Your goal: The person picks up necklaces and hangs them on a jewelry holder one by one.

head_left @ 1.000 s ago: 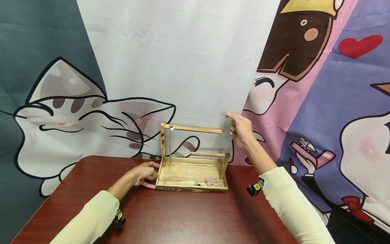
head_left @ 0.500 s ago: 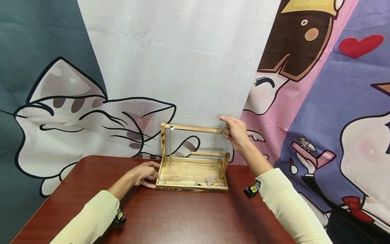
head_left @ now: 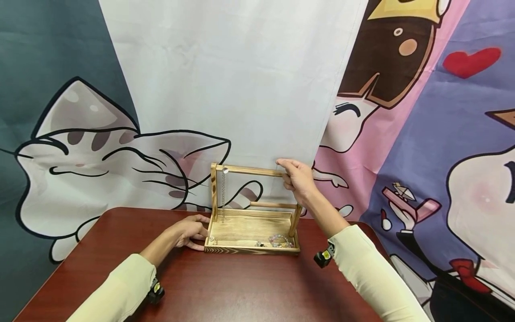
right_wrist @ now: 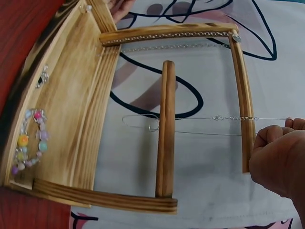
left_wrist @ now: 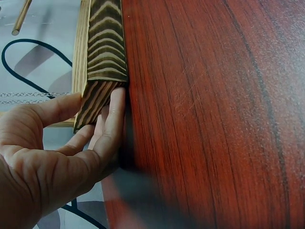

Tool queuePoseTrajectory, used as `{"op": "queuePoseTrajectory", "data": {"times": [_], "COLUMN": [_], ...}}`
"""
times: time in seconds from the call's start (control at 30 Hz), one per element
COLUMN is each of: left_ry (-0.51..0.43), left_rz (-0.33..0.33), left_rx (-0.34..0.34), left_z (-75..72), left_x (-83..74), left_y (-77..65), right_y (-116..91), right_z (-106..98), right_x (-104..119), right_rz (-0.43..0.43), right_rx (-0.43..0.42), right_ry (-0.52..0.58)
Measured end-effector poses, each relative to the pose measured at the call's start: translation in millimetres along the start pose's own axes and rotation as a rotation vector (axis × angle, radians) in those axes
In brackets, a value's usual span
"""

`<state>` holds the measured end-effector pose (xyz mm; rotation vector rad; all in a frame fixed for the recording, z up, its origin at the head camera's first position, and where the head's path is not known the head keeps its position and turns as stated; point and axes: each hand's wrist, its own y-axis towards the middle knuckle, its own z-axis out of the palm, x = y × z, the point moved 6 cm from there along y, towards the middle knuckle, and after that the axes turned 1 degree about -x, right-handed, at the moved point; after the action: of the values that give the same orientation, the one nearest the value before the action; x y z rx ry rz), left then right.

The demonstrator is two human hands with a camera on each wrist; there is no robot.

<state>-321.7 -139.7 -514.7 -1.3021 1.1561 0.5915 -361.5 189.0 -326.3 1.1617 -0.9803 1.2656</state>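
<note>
A wooden jewelry stand [head_left: 247,227] with a shallow tray and two rods stands on the table. My left hand [head_left: 189,232] grips the tray's left end, thumb at the rim and fingers lower down, as the left wrist view shows. Near the free end of the upper rod [head_left: 253,170] is my right hand [head_left: 299,181]. It pinches a thin silver necklace [right_wrist: 217,118], whose two strands pass the rod and hang in a loop behind the lower rod [right_wrist: 167,124] in the right wrist view. The fingertips are partly cut off there.
Another silver chain [head_left: 223,192] hangs at the upper rod's left end. In the tray lie a beaded bracelet [right_wrist: 23,140], a small dark and silver piece [right_wrist: 43,77] and a small piece in the left corner. A printed cloth [head_left: 241,89] hangs behind the reddish table [head_left: 225,286].
My right hand has moved left and slightly down, from beyond the upper rod's free end to over that end. The left hand stays at the tray.
</note>
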Motion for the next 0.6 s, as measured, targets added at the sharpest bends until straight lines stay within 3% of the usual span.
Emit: {"op": "queuePoseTrajectory", "data": {"times": [0.6], "left_ry": [0.001], "left_rz": [0.001], "left_rx": [-0.002], "left_z": [0.5], "left_x": [0.8], "left_y": [-0.7], "right_y": [-3], "right_z": [29], "right_x": [-22], "right_rz": [0.019], "right_rx": [0.028], "right_ry": [-0.009]}}
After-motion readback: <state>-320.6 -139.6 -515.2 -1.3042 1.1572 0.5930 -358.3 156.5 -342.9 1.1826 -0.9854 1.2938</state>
